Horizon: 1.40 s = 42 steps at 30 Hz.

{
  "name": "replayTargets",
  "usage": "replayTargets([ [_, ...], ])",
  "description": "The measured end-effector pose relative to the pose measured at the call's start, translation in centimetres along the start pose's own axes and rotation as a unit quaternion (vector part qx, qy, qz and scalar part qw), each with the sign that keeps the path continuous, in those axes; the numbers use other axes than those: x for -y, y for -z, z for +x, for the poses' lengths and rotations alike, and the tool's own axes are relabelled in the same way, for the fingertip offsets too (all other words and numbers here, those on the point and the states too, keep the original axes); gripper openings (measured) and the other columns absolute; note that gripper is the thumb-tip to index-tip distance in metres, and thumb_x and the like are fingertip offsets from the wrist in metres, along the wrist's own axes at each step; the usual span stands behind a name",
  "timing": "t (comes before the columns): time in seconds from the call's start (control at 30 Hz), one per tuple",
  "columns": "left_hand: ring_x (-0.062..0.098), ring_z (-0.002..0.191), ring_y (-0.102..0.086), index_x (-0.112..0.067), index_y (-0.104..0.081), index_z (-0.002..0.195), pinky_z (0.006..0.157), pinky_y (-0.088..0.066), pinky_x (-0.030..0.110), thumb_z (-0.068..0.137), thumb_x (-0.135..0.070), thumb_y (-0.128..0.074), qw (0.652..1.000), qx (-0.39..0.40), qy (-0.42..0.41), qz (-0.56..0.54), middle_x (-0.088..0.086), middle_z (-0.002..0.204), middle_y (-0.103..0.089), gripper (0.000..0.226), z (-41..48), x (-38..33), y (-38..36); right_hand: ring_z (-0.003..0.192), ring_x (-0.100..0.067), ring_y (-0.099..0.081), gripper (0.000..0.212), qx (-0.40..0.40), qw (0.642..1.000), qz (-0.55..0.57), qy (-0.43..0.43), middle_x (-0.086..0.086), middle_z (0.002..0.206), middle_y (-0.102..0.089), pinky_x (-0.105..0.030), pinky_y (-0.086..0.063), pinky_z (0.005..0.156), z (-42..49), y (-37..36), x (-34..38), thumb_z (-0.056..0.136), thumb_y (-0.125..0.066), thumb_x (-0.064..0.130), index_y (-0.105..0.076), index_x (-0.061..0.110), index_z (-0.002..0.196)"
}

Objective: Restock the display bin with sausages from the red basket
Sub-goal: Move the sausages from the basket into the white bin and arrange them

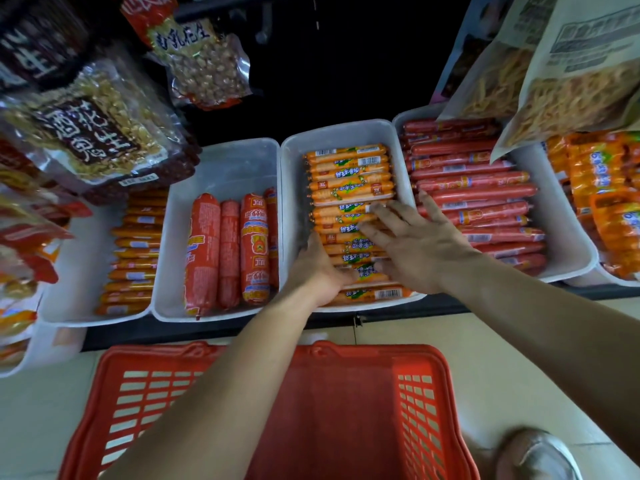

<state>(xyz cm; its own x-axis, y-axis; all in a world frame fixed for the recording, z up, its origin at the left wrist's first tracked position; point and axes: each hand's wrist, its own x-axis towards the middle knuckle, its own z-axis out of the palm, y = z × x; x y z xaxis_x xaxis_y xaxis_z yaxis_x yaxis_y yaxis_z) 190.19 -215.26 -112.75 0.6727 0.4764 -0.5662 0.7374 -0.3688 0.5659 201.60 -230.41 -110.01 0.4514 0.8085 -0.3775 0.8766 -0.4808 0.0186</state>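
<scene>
Right hand (415,244) lies flat on glossy tubular sausages (346,181) in the white plastic bin (289,174); left hand (318,268) grips their ends.

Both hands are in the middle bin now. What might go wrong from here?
1. The nearest of the orange sausages lies against the display bin's front rim; a nudge might tip it over, toward the red basket.
2. The right hand lies spread on the loose top layer; pulling away may drag rows askew.
</scene>
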Motion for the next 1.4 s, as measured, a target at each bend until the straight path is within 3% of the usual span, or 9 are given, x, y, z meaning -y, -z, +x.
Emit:
replayTargets([
  [0.13, 0.021, 0.118, -0.059, -0.033, -0.037, 0.138, 0.102, -0.047, 0.049, 0.063, -0.041, -0.089, 1.000, -0.009, -0.002, 0.017, -0.005, 0.130, -0.059, 0.092, -0.1, -0.2, 0.0, 0.153, -0.023, 0.008, 0.079, 0.016, 1.000, 0.014, -0.009, 0.000, 0.167, 0.010, -0.063, 0.006, 0.118, 0.1, 0.4, 0.1, 0.095, -0.035, 0.067, 0.002, 0.036, 0.158],
  [0.3, 0.019, 0.118, -0.058, -0.037, -0.038, 0.138, 0.102, -0.048, 0.048, 0.048, -0.059, -0.086, 1.000, -0.012, 0.007, -0.018, -0.007, 0.130, -0.059, 0.104, -0.2, -0.2, 0.0, 0.153, -0.025, 0.004, 0.082, 0.010, 1.000, 0.008, -0.009, -0.001, 0.167, 0.007, -0.064, 0.004, 0.118, 0.2, 0.5, 0.3, 0.093, -0.042, 0.067, -0.002, 0.036, 0.158],
  [0.47, 0.026, 0.123, -0.056, -0.029, -0.029, 0.146, 0.104, -0.046, 0.050, 0.067, -0.045, -0.088, 0.999, -0.029, 0.005, 0.039, 0.001, 0.138, -0.053, 0.099, 0.0, -0.3, -0.4, 0.153, -0.023, 0.001, 0.083, 0.040, 0.999, 0.027, 0.017, 0.001, 0.167, 0.008, -0.059, -0.005, 0.121, 0.3, 1.2, -0.7, 0.091, -0.053, 0.064, -0.006, 0.043, 0.156],
  [0.67, 0.024, 0.122, -0.057, -0.029, -0.031, 0.144, 0.105, -0.046, 0.047, 0.082, -0.027, -0.079, 0.999, -0.026, -0.013, 0.033, 0.002, 0.135, -0.053, 0.078, -0.2, 0.1, 0.2, 0.149, -0.024, -0.020, 0.114, 0.037, 0.999, -0.004, 0.009, 0.005, 0.166, -0.005, -0.052, -0.021, 0.118, 1.0, 2.7, -1.0, 0.072, -0.079, 0.058, -0.005, 0.039, 0.157],
  [0.8, 0.023, 0.122, -0.057, -0.030, -0.036, 0.141, 0.106, -0.046, 0.047, 0.084, -0.030, -0.077, 0.998, -0.022, -0.034, 0.047, 0.000, 0.134, -0.054, 0.071, -0.8, 0.3, 0.1, 0.146, -0.028, -0.021, 0.129, 0.023, 0.999, -0.025, -0.004, 0.001, 0.165, -0.005, -0.055, -0.025, 0.117, 1.5, 2.4, -0.6, 0.060, -0.083, 0.064, -0.003, 0.035, 0.157],
  [0.93, 0.029, 0.128, -0.050, -0.023, -0.020, 0.151, 0.104, -0.043, 0.044, 0.090, -0.036, -0.070, 0.999, -0.028, -0.011, 0.040, 0.008, 0.146, -0.040, 0.080, -0.8, -0.7, -0.5, 0.148, -0.027, -0.015, 0.136, 0.029, 0.999, -0.019, -0.010, 0.000, 0.165, -0.002, -0.056, -0.022, 0.117, 1.7, 2.0, -0.6, 0.057, -0.082, 0.068, 0.003, 0.032, 0.157],
  [1.07, 0.031, 0.130, -0.049, -0.022, -0.015, 0.153, 0.104, -0.043, 0.045, 0.088, -0.037, -0.072, 0.998, -0.037, 0.004, 0.046, 0.010, 0.148, -0.037, 0.088, -0.5, -0.9, -0.7, 0.150, -0.024, -0.008, 0.116, 0.034, 0.999, 0.006, 0.006, 0.003, 0.165, 0.002, -0.052, -0.021, 0.119, 1.5, 1.8, -1.4, 0.075, -0.070, 0.069, 0.004, 0.033, 0.157],
  [1.2, 0.032, 0.132, -0.048, -0.020, -0.007, 0.157, 0.105, -0.043, 0.045, 0.088, -0.037, -0.072, 0.996, -0.050, 0.013, 0.079, 0.011, 0.151, -0.033, 0.097, -0.5, -1.3, -1.1, 0.149, -0.026, -0.012, 0.119, 0.025, 1.000, -0.010, -0.004, 0.002, 0.165, -0.003, -0.054, -0.020, 0.118, 1.6, 2.0, -0.9, 0.074, -0.073, 0.066, 0.004, 0.032, 0.158],
  [1.4, 0.030, 0.134, -0.046, -0.020, -0.008, 0.156, 0.109, -0.042, 0.048, 0.081, -0.041, -0.079, 0.998, -0.052, 0.010, 0.019, 0.008, 0.154, -0.031, 0.105, 0.0, -1.0, -0.7, 0.153, -0.022, 0.005, 0.116, 0.027, 1.000, -0.005, -0.014, -0.001, 0.166, 0.009, -0.055, 0.010, 0.117, 1.7, 1.6, -0.3, 0.081, -0.061, 0.067, 0.014, 0.024, 0.157],
])
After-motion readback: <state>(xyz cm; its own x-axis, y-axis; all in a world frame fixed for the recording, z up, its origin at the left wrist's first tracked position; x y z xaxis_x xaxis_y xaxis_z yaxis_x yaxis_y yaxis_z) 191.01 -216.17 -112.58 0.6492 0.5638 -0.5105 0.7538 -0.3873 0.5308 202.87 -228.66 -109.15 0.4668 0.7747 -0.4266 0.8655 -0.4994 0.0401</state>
